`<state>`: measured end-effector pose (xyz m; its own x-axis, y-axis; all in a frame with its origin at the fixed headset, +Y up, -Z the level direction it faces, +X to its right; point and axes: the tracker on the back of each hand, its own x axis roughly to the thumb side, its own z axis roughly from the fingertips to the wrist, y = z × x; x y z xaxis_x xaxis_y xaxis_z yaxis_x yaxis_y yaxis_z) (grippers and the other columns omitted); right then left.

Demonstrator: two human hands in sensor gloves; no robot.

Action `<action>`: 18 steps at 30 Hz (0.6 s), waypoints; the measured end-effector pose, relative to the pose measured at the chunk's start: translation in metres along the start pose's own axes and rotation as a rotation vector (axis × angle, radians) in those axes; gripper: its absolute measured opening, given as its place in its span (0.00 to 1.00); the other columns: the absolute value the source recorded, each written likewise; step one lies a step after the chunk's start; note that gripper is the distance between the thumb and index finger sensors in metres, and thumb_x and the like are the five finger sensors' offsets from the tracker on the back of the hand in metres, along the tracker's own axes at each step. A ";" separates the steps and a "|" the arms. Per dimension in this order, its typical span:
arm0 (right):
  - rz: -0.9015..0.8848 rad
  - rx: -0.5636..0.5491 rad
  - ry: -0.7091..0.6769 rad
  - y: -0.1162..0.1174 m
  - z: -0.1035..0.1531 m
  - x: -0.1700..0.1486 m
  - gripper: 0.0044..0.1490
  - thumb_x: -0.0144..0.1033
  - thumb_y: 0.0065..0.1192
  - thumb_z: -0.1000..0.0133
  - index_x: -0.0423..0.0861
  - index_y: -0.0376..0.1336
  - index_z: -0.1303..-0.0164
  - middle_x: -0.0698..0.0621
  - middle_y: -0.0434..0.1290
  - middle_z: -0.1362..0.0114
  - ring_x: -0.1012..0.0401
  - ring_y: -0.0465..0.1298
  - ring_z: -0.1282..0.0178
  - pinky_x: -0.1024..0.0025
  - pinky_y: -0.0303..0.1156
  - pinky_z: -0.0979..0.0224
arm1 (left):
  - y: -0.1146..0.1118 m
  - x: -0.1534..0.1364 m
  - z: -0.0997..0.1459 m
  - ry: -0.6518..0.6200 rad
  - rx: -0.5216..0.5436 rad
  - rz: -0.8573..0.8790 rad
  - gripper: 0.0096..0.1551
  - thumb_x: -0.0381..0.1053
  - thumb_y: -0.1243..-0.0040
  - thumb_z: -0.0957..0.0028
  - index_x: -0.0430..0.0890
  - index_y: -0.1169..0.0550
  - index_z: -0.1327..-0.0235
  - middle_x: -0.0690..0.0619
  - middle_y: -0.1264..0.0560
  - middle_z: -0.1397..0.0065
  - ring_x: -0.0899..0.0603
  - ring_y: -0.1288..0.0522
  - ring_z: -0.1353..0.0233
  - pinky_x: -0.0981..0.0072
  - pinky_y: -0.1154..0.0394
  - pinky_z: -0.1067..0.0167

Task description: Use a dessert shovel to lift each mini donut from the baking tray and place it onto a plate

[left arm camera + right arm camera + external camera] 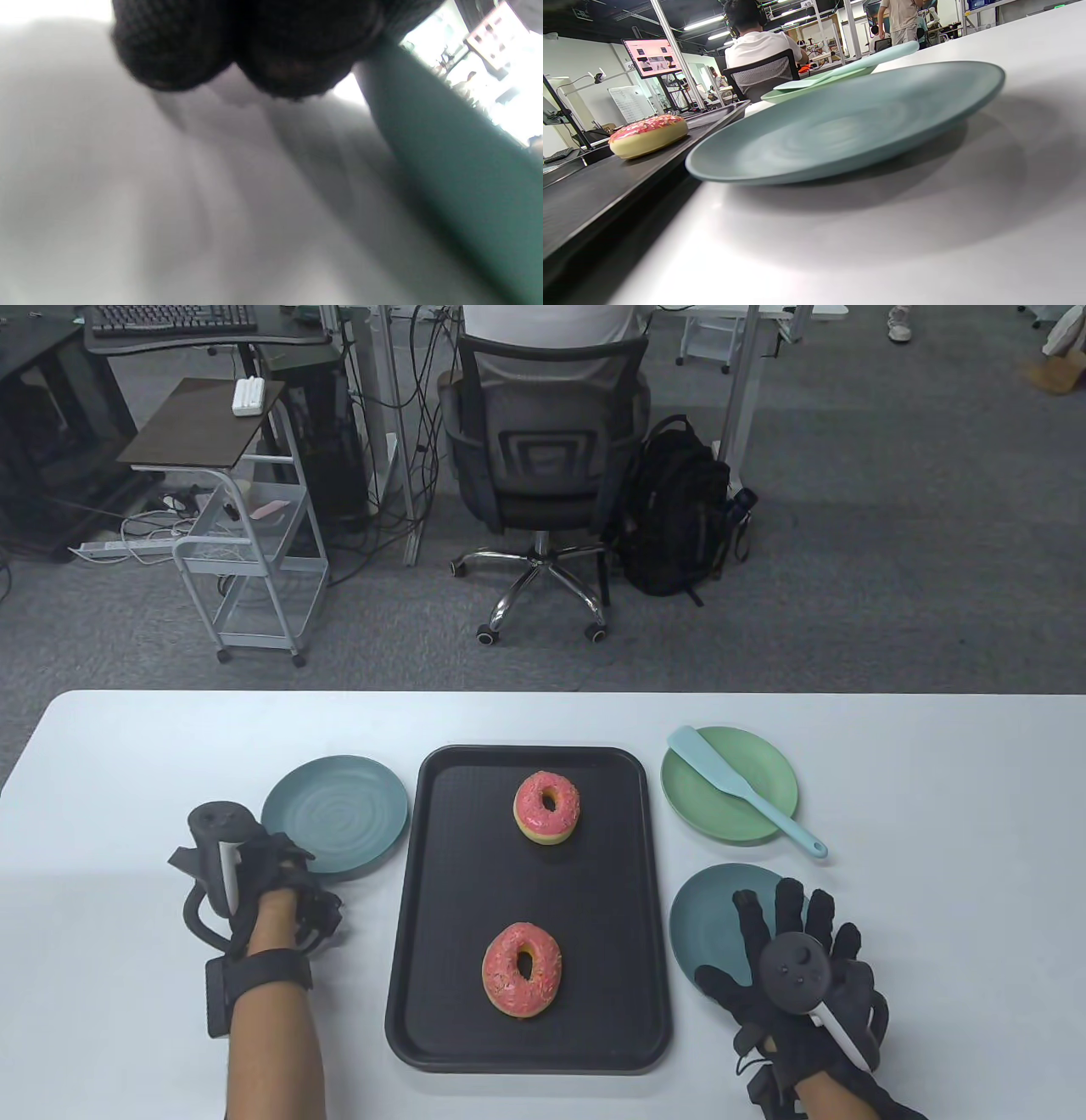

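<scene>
The right hand (pixel 802 963) lies flat with its fingers straight and spread, holding nothing. The fingertips reach over the near rim of a blue plate (pixel 708 912) at the right of the tabletop (pixel 127 746). The left hand (pixel 254 891) rests on the tabletop just beside another blue plate (pixel 335 810). Its fingers look curled under, and I cannot tell if they are tight or loose. It holds nothing that I can see.

The tabletop is white and smooth. Past it there is a grey carpet floor, a black office chair (pixel 539 466) with someone sitting in it, a black backpack (pixel 679 509) and a small white cart (pixel 254 560).

The black baking tray (pixel 441 899) sits in the middle, between the two hands. Two pink donuts are on it: the far donut (pixel 548 808) and the near donut (pixel 523 969), well apart. The dessert shovel (pixel 742 791) is light blue. It lies across a green plate (pixel 764 768), just behind the right blue plate, with its handle sticking over the rim.

The right wrist view looks low along the tabletop. It shows the blue plate's edge from the side, one donut (pixel 649 135) on the tray, and a lit screen (pixel 652 57) in the room. The left wrist view is very blurry. It shows only dark glove fingers (pixel 178 46) at the top and a green-blue rim (pixel 449 169).
</scene>
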<state>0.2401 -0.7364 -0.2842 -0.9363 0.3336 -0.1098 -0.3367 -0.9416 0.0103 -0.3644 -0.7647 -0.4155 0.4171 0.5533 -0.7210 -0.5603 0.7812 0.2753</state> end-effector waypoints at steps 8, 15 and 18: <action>-0.023 0.006 0.007 -0.002 -0.001 -0.002 0.65 0.76 0.52 0.64 0.64 0.33 0.19 0.48 0.22 0.12 0.42 0.20 0.15 0.37 0.15 0.23 | 0.046 0.000 0.021 -0.090 0.028 0.063 0.27 0.53 0.38 0.48 0.48 0.28 0.35 0.57 0.19 0.47 0.55 0.11 0.66 0.63 0.11 0.64; -0.027 0.026 0.026 -0.001 -0.002 -0.006 0.64 0.75 0.53 0.61 0.62 0.35 0.19 0.46 0.24 0.11 0.42 0.22 0.15 0.37 0.15 0.23 | 0.055 0.017 0.085 -0.309 -0.199 0.207 0.27 0.53 0.38 0.48 0.49 0.27 0.36 0.56 0.19 0.48 0.54 0.11 0.66 0.62 0.11 0.63; -0.040 -0.001 0.032 -0.003 -0.001 -0.008 0.58 0.71 0.56 0.56 0.58 0.42 0.18 0.43 0.34 0.09 0.40 0.31 0.12 0.35 0.20 0.21 | 0.043 0.021 0.129 -0.426 -0.332 0.232 0.27 0.53 0.38 0.48 0.49 0.27 0.36 0.56 0.19 0.48 0.54 0.11 0.65 0.62 0.11 0.63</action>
<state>0.2488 -0.7366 -0.2848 -0.9183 0.3696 -0.1417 -0.3740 -0.9274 0.0048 -0.2868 -0.6823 -0.3369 0.4689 0.8201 -0.3278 -0.8367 0.5314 0.1325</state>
